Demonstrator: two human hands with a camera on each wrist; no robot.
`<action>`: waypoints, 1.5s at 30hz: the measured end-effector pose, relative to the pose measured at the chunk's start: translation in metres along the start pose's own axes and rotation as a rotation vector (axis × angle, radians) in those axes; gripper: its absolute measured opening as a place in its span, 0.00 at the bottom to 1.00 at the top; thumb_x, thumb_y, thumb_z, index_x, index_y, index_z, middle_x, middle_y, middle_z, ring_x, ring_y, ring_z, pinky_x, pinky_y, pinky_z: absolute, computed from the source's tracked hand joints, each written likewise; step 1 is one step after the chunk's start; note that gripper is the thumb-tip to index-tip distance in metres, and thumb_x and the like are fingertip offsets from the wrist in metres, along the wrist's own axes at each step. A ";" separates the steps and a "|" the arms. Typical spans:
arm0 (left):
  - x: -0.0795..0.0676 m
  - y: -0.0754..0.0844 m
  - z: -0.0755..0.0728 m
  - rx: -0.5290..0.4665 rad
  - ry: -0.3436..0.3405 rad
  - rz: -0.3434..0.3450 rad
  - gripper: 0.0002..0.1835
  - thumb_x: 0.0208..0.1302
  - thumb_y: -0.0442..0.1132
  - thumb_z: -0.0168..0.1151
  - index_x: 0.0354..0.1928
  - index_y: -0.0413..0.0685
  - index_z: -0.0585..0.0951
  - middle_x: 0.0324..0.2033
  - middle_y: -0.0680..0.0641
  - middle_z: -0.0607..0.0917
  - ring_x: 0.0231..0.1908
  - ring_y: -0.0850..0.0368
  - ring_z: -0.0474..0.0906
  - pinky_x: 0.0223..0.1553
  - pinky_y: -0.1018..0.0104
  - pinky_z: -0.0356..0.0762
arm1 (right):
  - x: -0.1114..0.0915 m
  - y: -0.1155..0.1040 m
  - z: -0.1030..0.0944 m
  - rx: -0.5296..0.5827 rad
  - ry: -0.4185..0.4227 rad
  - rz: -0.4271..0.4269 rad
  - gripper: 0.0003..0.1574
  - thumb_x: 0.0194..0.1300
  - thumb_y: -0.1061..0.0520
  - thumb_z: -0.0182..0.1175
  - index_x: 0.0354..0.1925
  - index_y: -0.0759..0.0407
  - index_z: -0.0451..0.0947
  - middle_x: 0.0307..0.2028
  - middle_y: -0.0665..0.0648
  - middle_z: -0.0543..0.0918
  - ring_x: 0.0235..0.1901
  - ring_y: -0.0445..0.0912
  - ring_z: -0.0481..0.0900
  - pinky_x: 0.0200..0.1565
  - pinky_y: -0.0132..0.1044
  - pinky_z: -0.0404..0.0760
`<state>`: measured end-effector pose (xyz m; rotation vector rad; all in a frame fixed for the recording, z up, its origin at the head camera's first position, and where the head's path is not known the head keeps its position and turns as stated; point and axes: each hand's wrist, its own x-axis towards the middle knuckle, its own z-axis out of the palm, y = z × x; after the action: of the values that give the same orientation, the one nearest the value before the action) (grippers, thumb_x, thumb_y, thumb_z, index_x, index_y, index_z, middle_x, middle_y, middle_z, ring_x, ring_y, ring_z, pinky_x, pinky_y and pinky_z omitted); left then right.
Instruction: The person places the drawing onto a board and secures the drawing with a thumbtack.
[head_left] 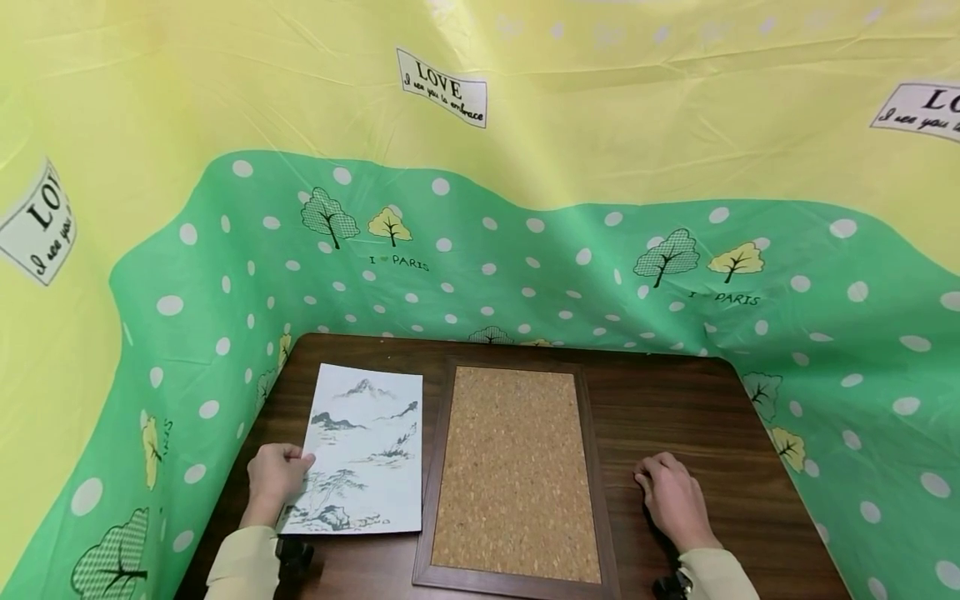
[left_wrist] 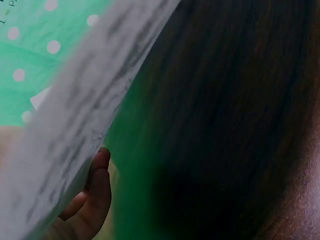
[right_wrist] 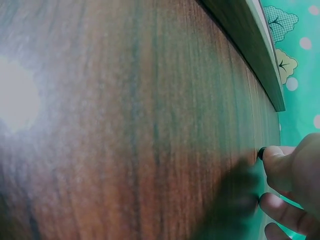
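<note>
My left hand (head_left: 276, 477) pinches the left edge of a white paper sheet (head_left: 367, 454) printed with a grey ink landscape of mountains and trees. The left wrist view shows the sheet (left_wrist: 75, 110) tilted, its held edge raised off the tabletop. To the sheet's right lies a cork board (head_left: 517, 475) in a dark brown wooden frame. My right hand (head_left: 675, 502) is low over the table, right of the board. Between its thumb and finger it pinches a small black object (right_wrist: 261, 153), mostly covered by the fingers, so its kind is unclear.
Everything lies on a dark wood-grain table (head_left: 675, 400) with rounded far corners. A green and yellow printed cloth (head_left: 525, 267) hangs around its back and both sides. The board's frame (right_wrist: 250, 45) rises slightly above the tabletop.
</note>
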<state>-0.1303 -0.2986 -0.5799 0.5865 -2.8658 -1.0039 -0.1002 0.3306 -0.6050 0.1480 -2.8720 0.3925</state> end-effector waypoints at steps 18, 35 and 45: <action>-0.002 0.016 0.002 -0.081 -0.095 -0.002 0.12 0.65 0.40 0.74 0.38 0.35 0.89 0.29 0.44 0.88 0.33 0.48 0.81 0.35 0.56 0.76 | 0.002 0.000 0.001 0.056 -0.009 0.052 0.02 0.67 0.62 0.70 0.36 0.57 0.85 0.42 0.62 0.83 0.43 0.61 0.83 0.43 0.64 0.80; -0.011 0.037 0.030 -0.152 -0.147 0.021 0.09 0.63 0.37 0.75 0.34 0.37 0.88 0.25 0.48 0.86 0.28 0.54 0.78 0.30 0.60 0.74 | 0.002 0.001 0.004 0.053 0.052 0.036 0.04 0.66 0.63 0.71 0.35 0.56 0.85 0.41 0.61 0.83 0.42 0.61 0.82 0.43 0.63 0.80; -0.014 0.047 0.047 -0.173 -0.166 0.020 0.09 0.61 0.38 0.76 0.32 0.39 0.89 0.25 0.49 0.87 0.28 0.55 0.78 0.30 0.62 0.74 | 0.002 -0.001 0.005 0.060 0.057 0.044 0.03 0.66 0.63 0.71 0.35 0.56 0.85 0.42 0.61 0.83 0.43 0.62 0.82 0.43 0.64 0.79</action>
<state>-0.1411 -0.2319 -0.5877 0.4819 -2.8737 -1.3407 -0.1035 0.3277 -0.6085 0.0834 -2.8126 0.4831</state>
